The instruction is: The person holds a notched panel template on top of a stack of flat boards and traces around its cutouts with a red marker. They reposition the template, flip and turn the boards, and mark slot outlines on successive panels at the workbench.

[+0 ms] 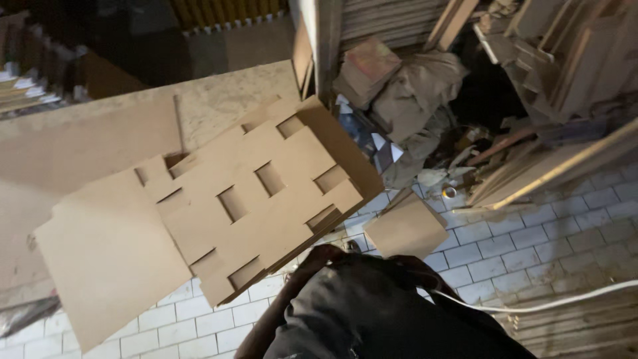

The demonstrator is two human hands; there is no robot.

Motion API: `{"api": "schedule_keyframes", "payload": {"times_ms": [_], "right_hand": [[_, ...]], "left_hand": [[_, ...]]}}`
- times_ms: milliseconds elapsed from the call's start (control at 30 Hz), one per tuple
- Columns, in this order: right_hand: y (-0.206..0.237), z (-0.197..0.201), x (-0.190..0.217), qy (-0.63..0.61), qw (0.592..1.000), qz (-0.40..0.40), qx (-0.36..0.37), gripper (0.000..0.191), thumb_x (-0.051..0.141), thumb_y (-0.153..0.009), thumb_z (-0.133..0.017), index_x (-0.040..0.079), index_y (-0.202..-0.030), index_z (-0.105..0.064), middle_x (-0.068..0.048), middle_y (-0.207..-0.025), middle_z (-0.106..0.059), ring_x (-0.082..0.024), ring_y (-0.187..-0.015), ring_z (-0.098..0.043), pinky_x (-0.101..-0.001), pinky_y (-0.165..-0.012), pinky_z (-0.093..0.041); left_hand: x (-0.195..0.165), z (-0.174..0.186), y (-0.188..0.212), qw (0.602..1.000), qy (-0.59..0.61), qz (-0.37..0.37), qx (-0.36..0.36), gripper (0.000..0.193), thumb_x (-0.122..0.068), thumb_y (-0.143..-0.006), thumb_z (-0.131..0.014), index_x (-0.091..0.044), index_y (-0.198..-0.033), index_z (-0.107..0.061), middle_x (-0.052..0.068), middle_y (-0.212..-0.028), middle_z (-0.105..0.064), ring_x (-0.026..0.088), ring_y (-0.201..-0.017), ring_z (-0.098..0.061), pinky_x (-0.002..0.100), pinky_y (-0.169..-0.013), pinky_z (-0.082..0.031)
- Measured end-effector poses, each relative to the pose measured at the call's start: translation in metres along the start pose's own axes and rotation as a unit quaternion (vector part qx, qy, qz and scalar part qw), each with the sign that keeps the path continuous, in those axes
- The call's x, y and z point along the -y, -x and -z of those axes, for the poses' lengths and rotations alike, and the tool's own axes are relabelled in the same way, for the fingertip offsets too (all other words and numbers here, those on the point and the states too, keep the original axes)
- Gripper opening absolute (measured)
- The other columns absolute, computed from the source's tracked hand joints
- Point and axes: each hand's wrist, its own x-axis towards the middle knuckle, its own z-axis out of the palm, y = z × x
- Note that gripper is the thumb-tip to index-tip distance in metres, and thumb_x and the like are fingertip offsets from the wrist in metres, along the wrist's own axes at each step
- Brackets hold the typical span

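A stack of brown fibreboard panels (266, 199) with several rectangular cut-outs lies tilted on a worktable (219, 100), its near corner hanging over the table edge. Beside it on the left lies a plain brown panel (106, 259), also overhanging. Neither of my hands shows clearly. Dark clothing (379, 312) fills the bottom centre. A brown, arm-like shape (272, 319) runs along its left side up toward the stack's near edge, and its end is hidden.
A small square board (405, 229) lies on the white-tiled floor (531, 233). Scrap wood, slats and crumpled brown paper (419, 86) pile up at the back right. A white cable (545, 304) crosses the floor at right. Long boards (558, 166) lean at the right.
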Motion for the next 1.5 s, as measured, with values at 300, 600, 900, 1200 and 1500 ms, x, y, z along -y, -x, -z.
{"api": "schedule_keyframes", "payload": {"times_ms": [300,600,900,1200,1500], "right_hand": [[0.006,0.005,0.005,0.025,0.999,0.028,-0.019,0.035,0.026,-0.090,-0.066,0.002,-0.114,-0.073,-0.008,-0.110,-0.076,-0.019,-0.099,-0.071,-0.0343,-0.084,-0.056],[-0.015,0.003,-0.047,0.118,0.979,0.158,-0.054,0.034,0.024,-0.089,-0.069,0.001,-0.113,-0.075,-0.008,-0.111,-0.075,-0.018,-0.101,-0.070,-0.0332,-0.086,-0.056],[-0.018,0.002,-0.036,0.117,0.987,0.107,-0.001,0.031,0.018,-0.089,-0.070,-0.002,-0.113,-0.073,-0.009,-0.114,-0.074,-0.019,-0.102,-0.070,-0.0330,-0.087,-0.056],[-0.029,0.009,0.024,0.014,0.988,0.059,-0.144,0.028,0.020,-0.091,-0.073,0.001,-0.111,-0.073,-0.009,-0.111,-0.074,-0.017,-0.099,-0.070,-0.0321,-0.084,-0.056],[-0.024,0.019,0.161,-0.042,0.907,0.284,-0.309,0.025,0.023,-0.093,-0.076,0.003,-0.109,-0.074,-0.009,-0.108,-0.074,-0.016,-0.096,-0.069,-0.0313,-0.081,-0.056]], "left_hand": [[0.034,0.016,0.079,0.959,-0.142,0.241,-0.055,0.028,-0.026,-0.099,-0.056,-0.008,-0.115,-0.071,0.009,-0.103,-0.067,0.029,-0.093,-0.063,0.040,-0.080,-0.046],[0.074,0.024,0.153,0.875,-0.022,0.465,-0.130,0.032,-0.034,-0.101,-0.053,-0.009,-0.107,-0.071,0.006,-0.087,-0.058,0.024,-0.076,-0.052,0.039,-0.066,-0.040],[0.069,0.029,0.197,0.832,0.090,0.511,-0.194,0.039,-0.042,-0.103,-0.049,-0.010,-0.098,-0.071,0.003,-0.071,-0.048,0.019,-0.059,-0.042,0.037,-0.052,-0.033],[0.033,0.090,0.248,0.740,0.239,0.426,-0.463,0.049,-0.050,-0.105,-0.046,-0.011,-0.090,-0.072,0.000,-0.055,-0.038,0.013,-0.042,-0.032,0.035,-0.037,-0.027],[0.002,0.224,0.304,0.620,0.024,-0.183,-0.762,0.030,-0.035,-0.108,-0.053,-0.007,-0.097,-0.051,0.004,-0.094,-0.055,0.015,-0.090,-0.051,0.034,-0.084,-0.043]]}}
